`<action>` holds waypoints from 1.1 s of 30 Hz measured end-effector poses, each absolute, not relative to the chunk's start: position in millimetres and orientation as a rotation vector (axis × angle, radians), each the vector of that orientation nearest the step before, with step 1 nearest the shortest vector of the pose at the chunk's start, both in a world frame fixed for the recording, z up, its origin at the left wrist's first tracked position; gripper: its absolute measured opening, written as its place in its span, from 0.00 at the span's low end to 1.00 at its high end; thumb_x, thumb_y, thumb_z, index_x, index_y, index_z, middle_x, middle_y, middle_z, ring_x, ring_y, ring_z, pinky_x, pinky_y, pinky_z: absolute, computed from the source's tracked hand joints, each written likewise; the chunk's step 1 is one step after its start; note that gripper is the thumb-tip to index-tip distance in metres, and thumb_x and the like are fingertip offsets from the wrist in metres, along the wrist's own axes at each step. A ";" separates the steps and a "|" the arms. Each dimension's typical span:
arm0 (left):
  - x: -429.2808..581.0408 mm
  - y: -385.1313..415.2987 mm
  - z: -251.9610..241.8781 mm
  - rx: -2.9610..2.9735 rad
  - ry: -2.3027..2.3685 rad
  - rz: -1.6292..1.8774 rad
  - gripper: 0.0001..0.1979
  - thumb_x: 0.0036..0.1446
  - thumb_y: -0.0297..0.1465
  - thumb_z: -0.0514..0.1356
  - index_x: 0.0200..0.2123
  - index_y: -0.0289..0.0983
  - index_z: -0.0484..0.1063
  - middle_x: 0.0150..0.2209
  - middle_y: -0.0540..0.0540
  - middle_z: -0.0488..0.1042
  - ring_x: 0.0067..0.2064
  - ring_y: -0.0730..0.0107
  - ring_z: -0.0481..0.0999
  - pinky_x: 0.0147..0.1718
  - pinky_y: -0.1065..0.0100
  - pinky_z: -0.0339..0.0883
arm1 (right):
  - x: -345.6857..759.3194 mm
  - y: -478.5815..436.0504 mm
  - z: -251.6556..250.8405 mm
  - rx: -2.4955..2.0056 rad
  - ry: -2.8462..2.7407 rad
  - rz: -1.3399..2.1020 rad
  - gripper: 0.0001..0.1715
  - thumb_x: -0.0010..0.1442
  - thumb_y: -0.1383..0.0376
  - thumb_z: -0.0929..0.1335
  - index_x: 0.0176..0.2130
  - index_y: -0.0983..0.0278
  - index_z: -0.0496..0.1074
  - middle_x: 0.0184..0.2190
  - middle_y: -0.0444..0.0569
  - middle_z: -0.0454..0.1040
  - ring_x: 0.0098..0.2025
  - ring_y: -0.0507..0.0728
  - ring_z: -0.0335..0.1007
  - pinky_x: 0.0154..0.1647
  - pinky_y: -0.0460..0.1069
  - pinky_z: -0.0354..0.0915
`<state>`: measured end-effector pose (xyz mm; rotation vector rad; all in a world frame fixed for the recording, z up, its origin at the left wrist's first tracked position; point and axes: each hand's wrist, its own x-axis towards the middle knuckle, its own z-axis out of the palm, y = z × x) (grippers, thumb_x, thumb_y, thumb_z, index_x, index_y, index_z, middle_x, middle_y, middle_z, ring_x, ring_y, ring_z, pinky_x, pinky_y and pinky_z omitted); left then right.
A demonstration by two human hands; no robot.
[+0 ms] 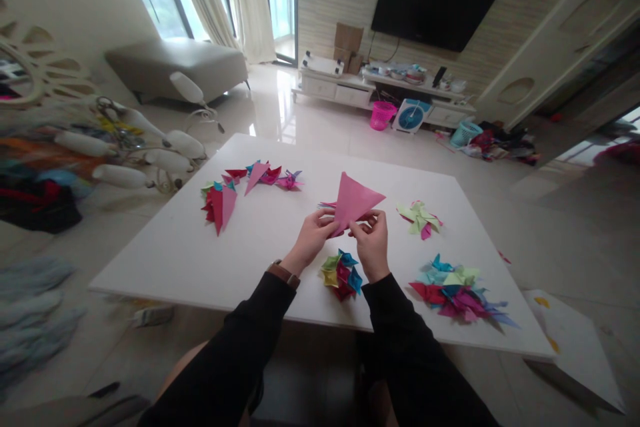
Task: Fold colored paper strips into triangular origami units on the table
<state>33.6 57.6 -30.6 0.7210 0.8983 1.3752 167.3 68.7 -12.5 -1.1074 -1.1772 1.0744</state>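
Observation:
A pink sheet of paper (356,201), folded to a triangle, is held above the white table (270,253) between both hands. My left hand (316,233) pinches its lower left edge, thumb in front. On the other side my right hand (371,240) grips the lower right edge. Behind the left fingers, a few thin coloured paper edges (327,205) poke out on the tabletop. Just below the hands sits a cluster of small folded paper pieces (343,275) in green, yellow, red and blue.
Folded paper piles lie at the left (219,205), back left (267,175), right (420,217) and front right (457,290) of the table. A lamp with several white shades (167,160) stands off its left edge. A pink basket (383,115) and blue fan (411,117) are beyond.

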 end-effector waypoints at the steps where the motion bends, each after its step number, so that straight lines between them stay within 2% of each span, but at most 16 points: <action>1: 33.4 56.5 -30.2 0.731 0.904 1.374 0.19 0.47 0.31 0.73 0.41 0.32 0.74 0.38 0.40 0.83 0.38 0.65 0.81 0.48 0.57 0.74 | 167.5 67.7 -11.8 -1.103 -1.189 1.076 0.19 0.53 0.63 0.74 0.39 0.59 0.61 0.35 0.41 0.72 0.26 0.50 0.69 0.29 0.49 0.69; 5: 32.9 56.3 -31.0 0.769 0.907 1.347 0.18 0.47 0.33 0.73 0.38 0.32 0.75 0.36 0.41 0.82 0.39 0.63 0.82 0.49 0.55 0.74 | 169.0 66.7 -9.7 -1.101 -1.270 1.079 0.14 0.55 0.60 0.73 0.37 0.61 0.67 0.35 0.44 0.74 0.28 0.52 0.70 0.30 0.49 0.68; 9: 32.8 62.2 -36.0 0.777 0.894 1.318 0.17 0.47 0.34 0.74 0.39 0.32 0.76 0.37 0.41 0.82 0.39 0.62 0.82 0.47 0.56 0.75 | 170.1 70.7 -11.1 -1.160 -1.366 1.003 0.12 0.56 0.59 0.72 0.39 0.61 0.72 0.42 0.49 0.74 0.36 0.56 0.71 0.32 0.49 0.67; 15: 33.6 71.5 -40.1 0.724 0.851 1.284 0.18 0.48 0.36 0.73 0.40 0.32 0.78 0.37 0.41 0.82 0.38 0.64 0.82 0.47 0.59 0.75 | 168.4 81.5 -20.2 -1.238 -1.344 0.923 0.12 0.55 0.59 0.73 0.39 0.61 0.73 0.45 0.52 0.73 0.43 0.59 0.72 0.33 0.50 0.68; 19: 34.7 72.3 -39.1 0.710 0.852 1.249 0.18 0.49 0.36 0.73 0.40 0.32 0.79 0.39 0.41 0.81 0.38 0.64 0.82 0.45 0.62 0.75 | 168.5 86.1 -25.9 -1.225 -1.259 1.023 0.10 0.55 0.59 0.72 0.37 0.62 0.71 0.38 0.50 0.75 0.40 0.59 0.73 0.34 0.51 0.69; 25: 33.6 68.4 -37.3 0.839 0.931 1.305 0.20 0.52 0.38 0.70 0.46 0.33 0.77 0.40 0.39 0.81 0.36 0.64 0.82 0.40 0.62 0.76 | 173.9 86.7 -31.0 -1.256 -1.262 0.919 0.08 0.54 0.62 0.72 0.33 0.61 0.69 0.31 0.45 0.73 0.35 0.56 0.70 0.37 0.51 0.68; 29: 31.9 62.6 -35.1 1.181 1.145 1.369 0.18 0.50 0.34 0.71 0.44 0.35 0.78 0.42 0.40 0.81 0.35 0.67 0.80 0.36 0.66 0.75 | 174.6 83.5 -29.8 -1.222 -1.194 0.965 0.13 0.53 0.62 0.72 0.33 0.60 0.64 0.29 0.41 0.69 0.31 0.54 0.70 0.34 0.50 0.68; 33: 30.9 58.5 -34.7 1.372 1.253 1.346 0.13 0.54 0.35 0.69 0.42 0.37 0.82 0.39 0.42 0.83 0.32 0.67 0.79 0.34 0.66 0.74 | 172.5 81.5 -27.0 -1.194 -1.180 0.952 0.17 0.52 0.62 0.73 0.34 0.59 0.60 0.30 0.40 0.69 0.31 0.53 0.70 0.35 0.50 0.69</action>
